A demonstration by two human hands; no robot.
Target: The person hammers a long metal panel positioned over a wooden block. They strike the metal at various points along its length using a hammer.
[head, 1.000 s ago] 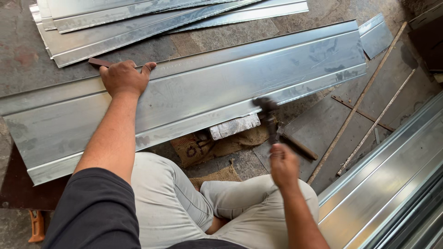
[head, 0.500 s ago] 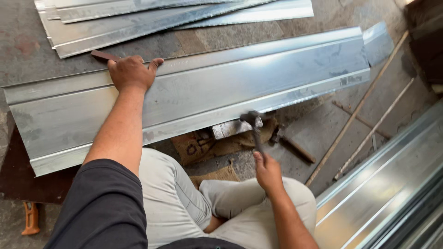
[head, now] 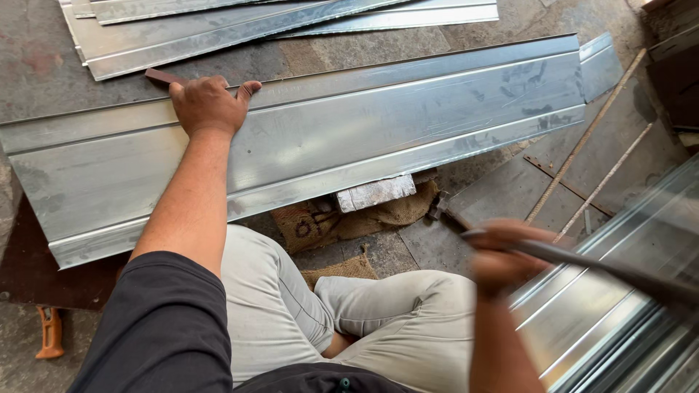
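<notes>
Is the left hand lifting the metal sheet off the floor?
No, the left hand presses flat on the far edge of the metal sheet, which lies across its supports.

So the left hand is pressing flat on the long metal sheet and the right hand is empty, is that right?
Not quite. The left hand does press on the long metal sheet, but the right hand is not empty: the head view shows it gripping a dark tool handle, blurred with motion.

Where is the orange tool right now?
In the head view, the orange tool lies on the ground at the bottom left, beside the person's dark sleeve, below the long metal sheet.
</notes>
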